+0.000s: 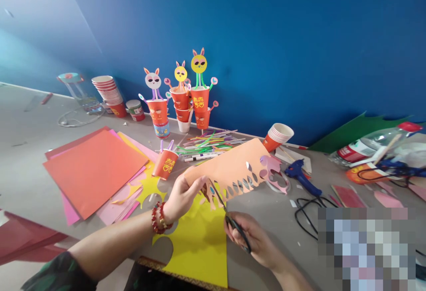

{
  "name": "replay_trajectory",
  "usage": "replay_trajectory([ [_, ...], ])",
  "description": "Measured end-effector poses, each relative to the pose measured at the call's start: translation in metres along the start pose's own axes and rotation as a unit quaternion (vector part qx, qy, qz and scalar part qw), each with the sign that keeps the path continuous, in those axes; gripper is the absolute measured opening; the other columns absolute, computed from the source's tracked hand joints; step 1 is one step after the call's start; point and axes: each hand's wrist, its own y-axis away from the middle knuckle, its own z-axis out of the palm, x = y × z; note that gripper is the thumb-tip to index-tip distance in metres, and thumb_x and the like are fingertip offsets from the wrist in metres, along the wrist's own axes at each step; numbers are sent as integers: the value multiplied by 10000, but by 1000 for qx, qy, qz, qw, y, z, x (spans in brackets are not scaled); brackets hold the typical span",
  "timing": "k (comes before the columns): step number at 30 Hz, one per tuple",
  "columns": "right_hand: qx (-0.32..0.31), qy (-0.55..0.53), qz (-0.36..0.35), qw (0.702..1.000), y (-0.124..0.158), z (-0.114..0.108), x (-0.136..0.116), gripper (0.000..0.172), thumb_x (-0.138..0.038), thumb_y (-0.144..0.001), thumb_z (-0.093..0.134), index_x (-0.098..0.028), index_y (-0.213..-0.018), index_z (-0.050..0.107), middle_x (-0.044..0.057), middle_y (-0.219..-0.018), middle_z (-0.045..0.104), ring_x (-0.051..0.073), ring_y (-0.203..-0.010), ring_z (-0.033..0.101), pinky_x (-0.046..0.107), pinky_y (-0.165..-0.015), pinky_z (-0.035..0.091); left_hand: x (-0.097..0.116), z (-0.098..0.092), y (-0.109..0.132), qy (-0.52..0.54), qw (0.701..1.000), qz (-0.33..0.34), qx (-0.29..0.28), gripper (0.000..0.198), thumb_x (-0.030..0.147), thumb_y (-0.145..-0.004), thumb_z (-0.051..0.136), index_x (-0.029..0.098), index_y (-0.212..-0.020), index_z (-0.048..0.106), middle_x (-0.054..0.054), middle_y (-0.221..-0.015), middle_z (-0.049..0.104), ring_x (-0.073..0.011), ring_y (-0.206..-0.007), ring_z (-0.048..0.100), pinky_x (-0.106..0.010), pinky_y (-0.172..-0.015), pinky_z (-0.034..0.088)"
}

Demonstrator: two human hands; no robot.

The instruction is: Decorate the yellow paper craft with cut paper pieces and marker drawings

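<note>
My left hand (186,195), with red beads at the wrist, pinches a peach paper sheet (229,164) near its left end. A row of leaf-shaped holes runs along the sheet's lower edge. Dark-handled scissors (237,231) are gripped in my right hand (248,233), with their blades at the sheet's lower left edge, close to my left fingers. Under both hands lies a yellow sheet (199,246) with round cut-outs along its left side. A red paper cup (165,164) with straws in it tilts just beyond my left hand.
Rabbit-faced cup figures (199,104) stand by the blue wall. Loose coloured pipe cleaners or straws (209,144) lie before them. Red and pink sheets (96,171) are at left, stacked cups (108,93) behind. A blue glue gun (302,175) with its cord and a bottle (372,142) are at right.
</note>
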Motion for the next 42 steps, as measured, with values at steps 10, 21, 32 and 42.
replay_trajectory([
  [10,-6,28,12,1000,-1,-2,-3,613,-791,-863,451,-214,-660,410,-37,-623,396,128,-567,356,262,-545,257,0,-3,-1,-8,1000,-27,-8,364,489,-892,635,153,-751,645,-30,-648,681,-145,-536,606,-245,-500,515],
  [21,-7,40,19,999,-2,-3,-5,612,-776,-868,461,-211,-645,390,-35,-618,394,121,-564,359,264,-544,256,-4,-5,-3,19,998,-48,-36,333,471,-893,635,162,-772,605,2,-609,657,-127,-480,591,-234,-466,483],
  [32,-18,48,10,999,-2,-6,-2,664,-851,-825,421,-214,-645,372,-38,-617,368,124,-578,333,266,-547,236,-3,-8,-6,19,996,-49,-68,380,526,-884,625,159,-787,649,-27,-620,687,-161,-513,635,-260,-485,526],
  [42,-31,47,5,998,-3,-9,-1,634,-809,-854,433,-214,-644,369,-41,-629,355,123,-584,320,266,-550,233,0,-11,-8,74,987,-73,-120,361,458,-918,620,135,-759,627,-18,-563,664,-129,-428,617,-218,-438,508],
])
